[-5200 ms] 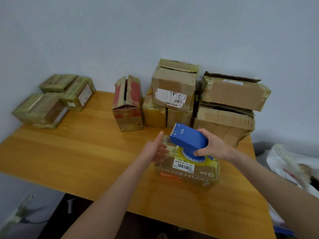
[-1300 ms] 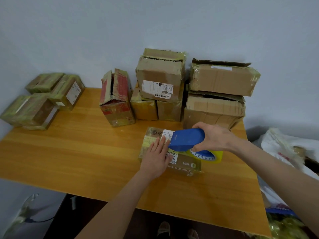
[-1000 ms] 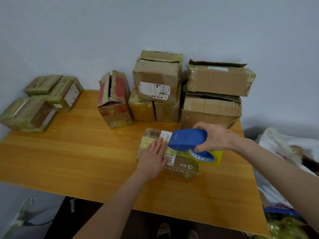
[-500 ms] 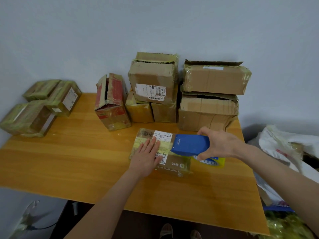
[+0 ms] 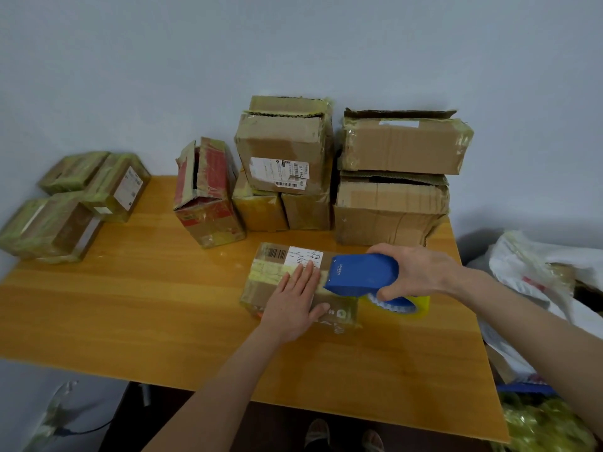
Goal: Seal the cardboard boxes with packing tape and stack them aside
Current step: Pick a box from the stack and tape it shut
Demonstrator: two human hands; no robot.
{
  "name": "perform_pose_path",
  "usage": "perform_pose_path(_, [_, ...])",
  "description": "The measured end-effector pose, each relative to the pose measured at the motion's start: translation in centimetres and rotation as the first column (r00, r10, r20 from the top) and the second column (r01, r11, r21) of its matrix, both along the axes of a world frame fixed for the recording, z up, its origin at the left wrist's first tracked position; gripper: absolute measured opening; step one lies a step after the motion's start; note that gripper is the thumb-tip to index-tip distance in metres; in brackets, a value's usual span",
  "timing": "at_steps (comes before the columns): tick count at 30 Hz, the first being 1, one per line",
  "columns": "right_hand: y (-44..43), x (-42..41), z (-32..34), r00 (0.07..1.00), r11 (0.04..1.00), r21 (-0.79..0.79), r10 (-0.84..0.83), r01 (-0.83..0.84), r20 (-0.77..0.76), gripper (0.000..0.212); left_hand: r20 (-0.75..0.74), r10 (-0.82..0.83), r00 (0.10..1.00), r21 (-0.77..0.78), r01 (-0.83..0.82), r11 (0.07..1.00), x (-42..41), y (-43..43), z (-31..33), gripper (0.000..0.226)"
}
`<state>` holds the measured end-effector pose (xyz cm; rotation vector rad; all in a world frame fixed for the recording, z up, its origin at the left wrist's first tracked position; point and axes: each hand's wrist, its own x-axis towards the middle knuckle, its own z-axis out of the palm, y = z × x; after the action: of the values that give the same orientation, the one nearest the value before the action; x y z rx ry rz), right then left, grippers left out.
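Note:
A small flat cardboard box (image 5: 274, 272) with a white label lies on the wooden table (image 5: 146, 308), right of centre. My left hand (image 5: 295, 303) lies flat on its top with straight fingers, pressing it down. My right hand (image 5: 414, 274) grips a blue tape dispenser (image 5: 360, 274) with a yellowish tape roll (image 5: 411, 305), held over the box's right end. A strip of tape runs across the box top under the dispenser.
Several open, worn boxes (image 5: 394, 177) are stacked against the wall behind. A red-printed box (image 5: 207, 194) stands left of them. Taped boxes (image 5: 65, 203) sit at the table's left end. White bags (image 5: 535, 278) lie off the right edge.
The dispenser has slid right along the box top to its right end. My left hand went from the box's side to lying flat on its top.

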<state>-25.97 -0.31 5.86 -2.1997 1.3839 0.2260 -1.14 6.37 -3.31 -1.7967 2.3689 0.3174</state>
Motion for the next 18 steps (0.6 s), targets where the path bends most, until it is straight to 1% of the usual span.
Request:
perform_pose_path(3, [-0.4, -3.0, 0.3, 0.997, 0.992, 0.107, -0.071, 0.067, 0.035, 0.06, 0.0, -0.009, 1.0, 0.005, 0.009, 1.0, 0.3, -0.1, -0.3, 0.085])
perform_pose_path(5, [0.0, -4.1, -0.1, 0.995, 0.984, 0.15, -0.101, 0.098, 0.016, 0.059, 0.003, -0.01, 1.0, 0.005, 0.01, 1.0, 0.3, -0.2, -0.7, 0.095])
perform_pose_path(8, [0.7, -3.7, -1.1, 0.995, 0.987, 0.123, -0.097, 0.101, -0.039, 0.064, -0.002, -0.015, 1.0, 0.007, 0.015, 1.0, 0.3, -0.3, -0.9, 0.102])
perform_pose_path(12, [1.2, -3.2, -1.9, 0.993, 0.989, 0.097, -0.111, 0.115, -0.038, 0.067, 0.015, -0.032, 0.999, 0.016, 0.032, 0.999, 1.0, -0.6, -0.5, 0.102])
perform_pose_path(15, [1.7, -3.0, -2.2, 0.993, 0.992, 0.066, -0.107, 0.11, -0.038, 0.067, 0.045, -0.021, 0.999, -0.015, 0.022, 1.0, 0.2, -0.3, 0.0, 0.099])
perform_pose_path(18, [2.0, -3.1, -2.4, 0.994, 0.991, 0.074, -0.106, 0.107, -0.017, 0.07, 0.045, -0.086, 0.995, -0.013, 0.087, 0.996, -2.5, 0.5, 0.0, 0.097])
